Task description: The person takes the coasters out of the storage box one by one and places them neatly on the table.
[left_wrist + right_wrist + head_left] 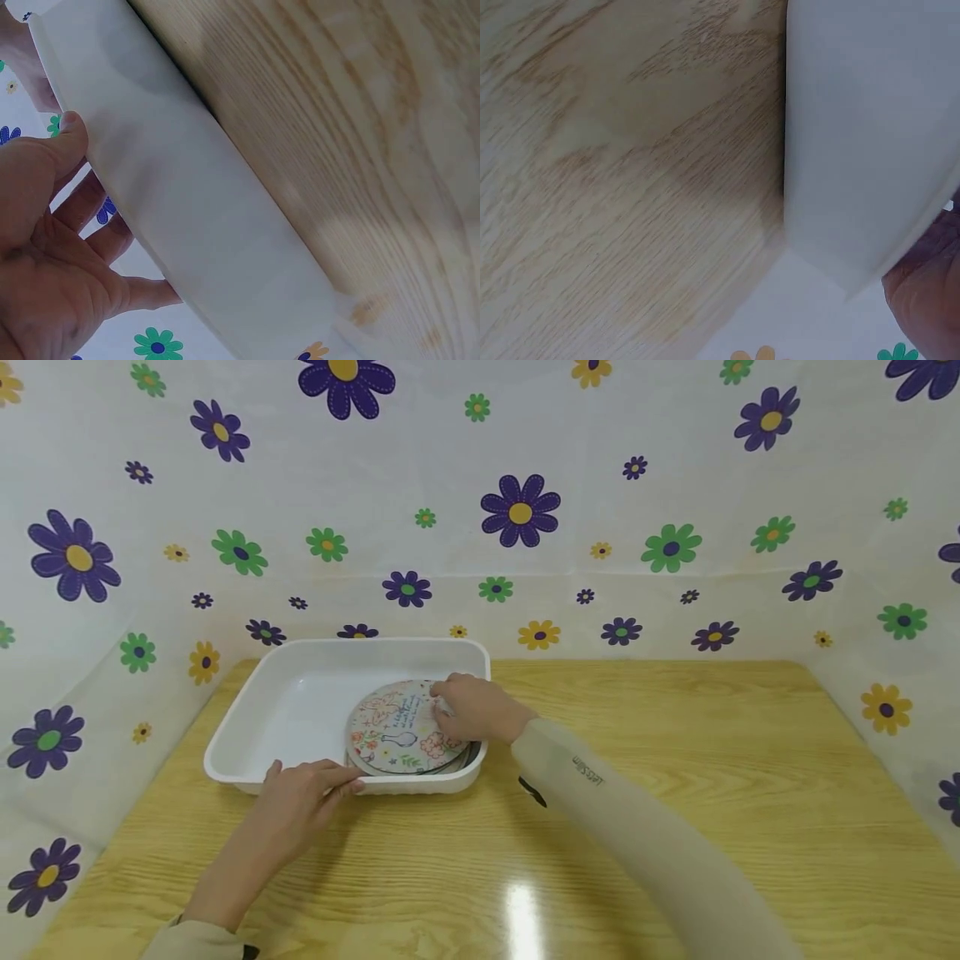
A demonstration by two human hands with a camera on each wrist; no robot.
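A white plastic basin [285, 710] stands on the table, with a stack of thin round plates [397, 727] in its right half. The top plate carries coloured drawings of flowers and blue writing; edges of others show beneath it at the front. My right hand [480, 706] reaches over the basin's right rim and grips the stack's right side, fingers bent. At the front rim, my left hand [303, 797] has its thumb outside and its fingers over the rim, beside the stack's left edge. In the right wrist view, the basin wall hides most of the right hand [930, 285].
The wood-grain table [660, 760] extends to the right of the basin and in front of it. A white cloth with purple, green and yellow flowers [450, 468] hangs behind and along both sides.
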